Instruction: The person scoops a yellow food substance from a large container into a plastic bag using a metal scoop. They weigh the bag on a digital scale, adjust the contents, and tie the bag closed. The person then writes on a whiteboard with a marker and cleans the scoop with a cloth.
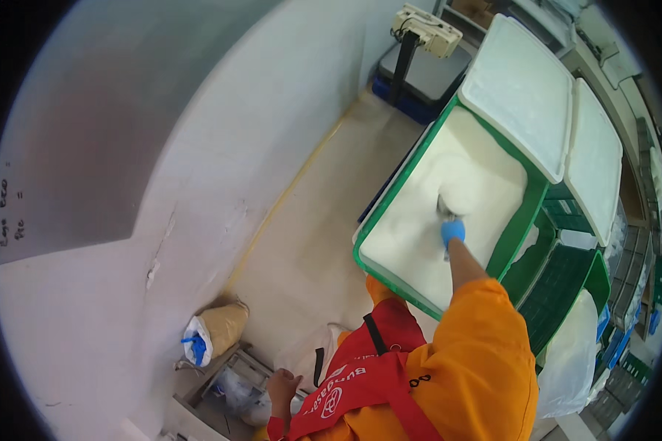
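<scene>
A large green tub (520, 253) holds a deep bed of white powder (412, 220). In a blue glove, my right hand (453, 231) grips a metal scoop (443, 207) whose head lies in the powder. Blurred white powder shows around the scoop's far end. At the lower left my bare left hand (283, 385) hangs with curled fingers beside a thin translucent plastic bag (309, 354). Whether the fingers hold the bag's edge cannot be made out.
Two white lids (522, 92) lean along the tub's right side. A platform scale (426, 70) stands beyond it. More green crates (563, 301) and a white plastic bag (572, 360) are at right. A brown paper sack (224, 327) sits by the left wall.
</scene>
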`<state>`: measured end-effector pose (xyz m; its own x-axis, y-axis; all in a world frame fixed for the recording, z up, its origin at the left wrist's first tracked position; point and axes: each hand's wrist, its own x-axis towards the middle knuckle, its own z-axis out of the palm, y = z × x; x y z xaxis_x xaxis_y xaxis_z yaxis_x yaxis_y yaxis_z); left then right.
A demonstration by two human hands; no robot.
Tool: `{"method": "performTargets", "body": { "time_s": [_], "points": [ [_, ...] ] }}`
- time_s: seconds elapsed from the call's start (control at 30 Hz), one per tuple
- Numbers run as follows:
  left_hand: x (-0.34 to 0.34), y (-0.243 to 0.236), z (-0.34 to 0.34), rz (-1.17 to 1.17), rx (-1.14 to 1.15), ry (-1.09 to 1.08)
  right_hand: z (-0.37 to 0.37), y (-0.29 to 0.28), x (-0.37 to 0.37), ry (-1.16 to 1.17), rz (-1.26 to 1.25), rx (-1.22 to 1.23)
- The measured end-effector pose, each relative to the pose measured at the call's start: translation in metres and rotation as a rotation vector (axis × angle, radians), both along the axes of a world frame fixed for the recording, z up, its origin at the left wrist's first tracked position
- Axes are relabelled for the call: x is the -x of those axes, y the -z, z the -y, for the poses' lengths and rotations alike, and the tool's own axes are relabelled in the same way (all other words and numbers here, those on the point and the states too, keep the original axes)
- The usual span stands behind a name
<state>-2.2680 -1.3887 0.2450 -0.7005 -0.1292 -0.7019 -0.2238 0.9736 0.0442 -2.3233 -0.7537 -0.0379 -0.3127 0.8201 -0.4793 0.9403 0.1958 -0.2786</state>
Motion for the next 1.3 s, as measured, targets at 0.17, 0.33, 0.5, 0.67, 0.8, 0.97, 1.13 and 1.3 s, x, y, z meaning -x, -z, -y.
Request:
{"method": "performTargets", "body": {
  "time_s": [0.17, 0.33, 0.5, 0.67, 0.8, 0.97, 1.13, 1.3],
  "points": [
    [-0.026, 0.003, 0.004, -0.202, -0.092, -0.057, 0.016, -0.027, -0.037, -0.059, -0.135, -0.072],
    [-0.015, 0.035, 0.011, -0.479, -0.186, 0.188, 0.061, -0.15, -0.086, 0.011, -0.247, -0.095],
    [0.048, -0.007, -0.061, -0.622, -0.359, 0.193, 0.073, -0.187, -0.155, -0.141, -0.344, -0.166],
    [0.082, -0.049, -0.12, -0.82, -0.472, 0.17, 0.098, -0.246, -0.2, -0.182, -0.385, -0.121],
    [0.106, -0.07, -0.196, -0.991, -0.454, 0.203, 0.076, -0.279, -0.222, -0.311, -0.488, -0.099],
    [0.134, -0.1, -0.304, -0.903, -0.55, 0.323, 0.041, -0.341, -0.21, -0.452, -0.465, -0.087],
    [0.135, -0.11, -0.313, -0.891, -0.546, 0.166, 0.009, -0.339, -0.186, -0.561, -0.55, -0.072],
    [0.066, -0.074, -0.18, -0.758, -0.597, -0.35, 0.017, -0.316, -0.171, -0.561, -0.404, 0.236]
  ]
}}
